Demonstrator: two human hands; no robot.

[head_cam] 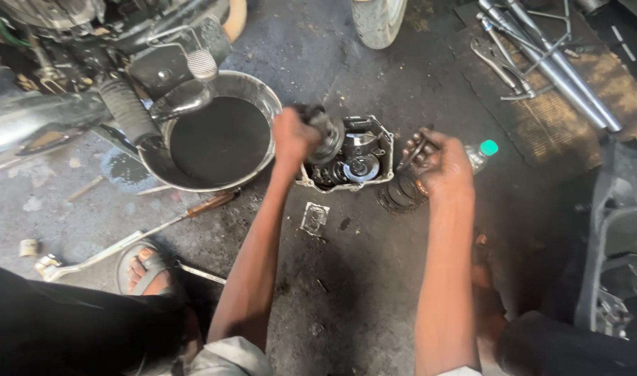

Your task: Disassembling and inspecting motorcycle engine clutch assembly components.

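Engine casing, open side up w/ gears showing inside, sits on the oily concrete floor right in front of the crouching person, between both arms. Left hand is wrapped tight round a dark round metal part, prob. a clutch or gear assy, held at the casing's left edge, partly over it; can't tell if it's touching the gears below. Right hand is closed on a thin dark tool, its tip angled in toward the casing's right side. Just under that hand lies a ribbed round disc on the floor, touching or nearly touching the casing. Green-capped plastic bottle lies just behind the right hand. Left of the casing, a wide metal pan full of black oil, close to the left hand. Small flat metal plate lies near the casing's front. Long wrench and a screwdriver w/ a brown handle lie by the sandalled foot. Chrome tubes and pliers rest on a mat, well apart, upper right.
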